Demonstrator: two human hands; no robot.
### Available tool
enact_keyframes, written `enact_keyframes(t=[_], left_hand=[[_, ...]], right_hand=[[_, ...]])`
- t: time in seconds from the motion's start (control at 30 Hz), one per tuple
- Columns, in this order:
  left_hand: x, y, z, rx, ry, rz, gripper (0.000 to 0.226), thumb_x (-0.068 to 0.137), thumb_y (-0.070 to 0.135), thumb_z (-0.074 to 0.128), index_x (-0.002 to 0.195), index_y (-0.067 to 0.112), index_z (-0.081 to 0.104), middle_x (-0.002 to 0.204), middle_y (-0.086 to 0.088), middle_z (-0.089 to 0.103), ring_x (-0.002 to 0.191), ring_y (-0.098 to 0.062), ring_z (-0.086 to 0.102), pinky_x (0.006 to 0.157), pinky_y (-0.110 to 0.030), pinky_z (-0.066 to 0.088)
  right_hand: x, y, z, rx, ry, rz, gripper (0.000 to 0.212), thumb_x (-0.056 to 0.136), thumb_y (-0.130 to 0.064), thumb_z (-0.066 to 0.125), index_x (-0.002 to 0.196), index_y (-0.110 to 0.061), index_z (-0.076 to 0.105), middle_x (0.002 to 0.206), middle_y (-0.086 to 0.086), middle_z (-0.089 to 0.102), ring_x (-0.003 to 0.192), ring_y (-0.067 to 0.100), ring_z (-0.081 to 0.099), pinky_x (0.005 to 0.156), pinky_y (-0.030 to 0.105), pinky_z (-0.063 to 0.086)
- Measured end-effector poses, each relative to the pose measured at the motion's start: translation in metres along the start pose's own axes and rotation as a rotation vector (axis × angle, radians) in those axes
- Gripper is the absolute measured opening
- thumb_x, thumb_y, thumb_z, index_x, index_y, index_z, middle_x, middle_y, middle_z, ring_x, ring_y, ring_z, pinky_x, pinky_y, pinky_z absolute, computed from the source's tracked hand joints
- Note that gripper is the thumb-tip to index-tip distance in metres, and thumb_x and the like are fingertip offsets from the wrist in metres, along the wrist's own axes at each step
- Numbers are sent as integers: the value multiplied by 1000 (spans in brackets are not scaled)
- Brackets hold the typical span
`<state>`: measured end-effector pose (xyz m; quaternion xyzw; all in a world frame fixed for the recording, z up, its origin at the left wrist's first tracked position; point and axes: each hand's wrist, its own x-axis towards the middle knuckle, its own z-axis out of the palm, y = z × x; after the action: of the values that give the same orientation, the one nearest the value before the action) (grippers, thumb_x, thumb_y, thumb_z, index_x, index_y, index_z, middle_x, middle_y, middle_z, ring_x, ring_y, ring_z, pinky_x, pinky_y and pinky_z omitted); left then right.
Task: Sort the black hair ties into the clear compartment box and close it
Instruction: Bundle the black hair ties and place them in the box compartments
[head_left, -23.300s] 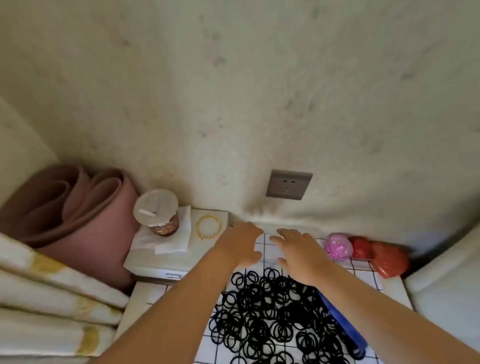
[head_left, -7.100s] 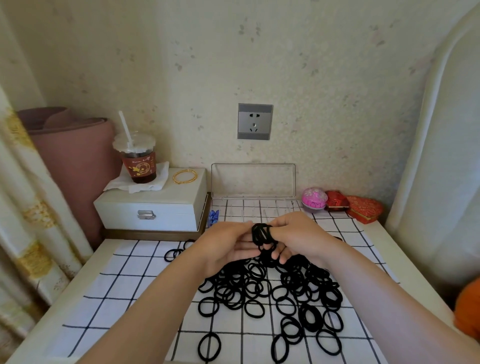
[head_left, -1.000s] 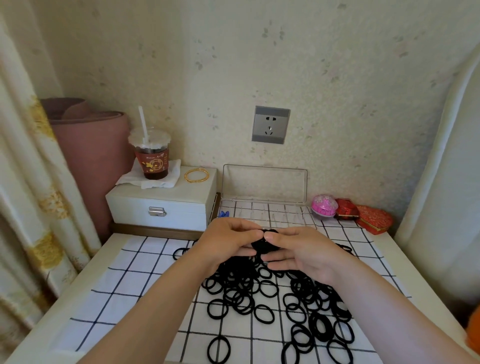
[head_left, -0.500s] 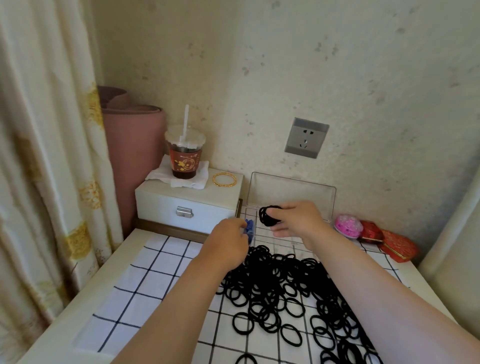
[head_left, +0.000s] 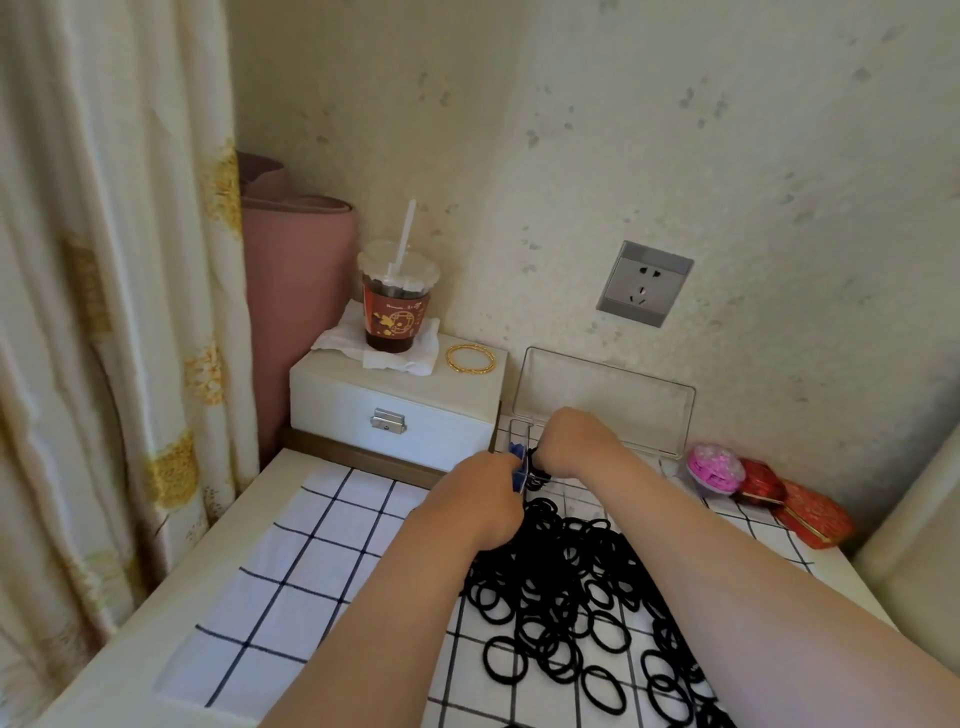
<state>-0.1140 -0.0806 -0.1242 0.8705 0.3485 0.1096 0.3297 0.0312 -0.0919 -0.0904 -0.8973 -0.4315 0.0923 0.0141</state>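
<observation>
White drawer box crowds clear compartment box left side; lid upright behind; hair ties heaped before; checked cloth leftward open.

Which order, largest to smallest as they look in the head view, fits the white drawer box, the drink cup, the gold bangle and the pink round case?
1. white drawer box
2. drink cup
3. gold bangle and pink round case: they look about alike, so they are not ranked.
</observation>
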Motion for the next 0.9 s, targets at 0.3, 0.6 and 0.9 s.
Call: enact_keyframes(t=[0.3,0.6,0.9], left_hand=[[2,1,0,-1,4,-3,47,96,11,47,143,18,46,139,-9,52,124,-25,52,98,-31,43],[3,1,0,30,-2,18,51,98,19,48,148,22,41,144,-8,48,127,-25,49,102,-35,44],[6,0,1,50,-5,19,50,98,21,47,147,22,40,143,-8,49,125,-24,51,100,-35,46]], right_hand=[[-16,18,-29,27,-156,-183,49,93,4,40,135,-9,62,143,12,55,132,29,50,106,31,40],[-24,33,8,-191,-70,-295,43,97,-31,45,137,-27,59,167,8,10,153,26,0,123,51,0],[-29,33,7,37,196,-305,32,97,-41,47,103,-33,78,159,-4,36,151,20,16,121,51,4]])
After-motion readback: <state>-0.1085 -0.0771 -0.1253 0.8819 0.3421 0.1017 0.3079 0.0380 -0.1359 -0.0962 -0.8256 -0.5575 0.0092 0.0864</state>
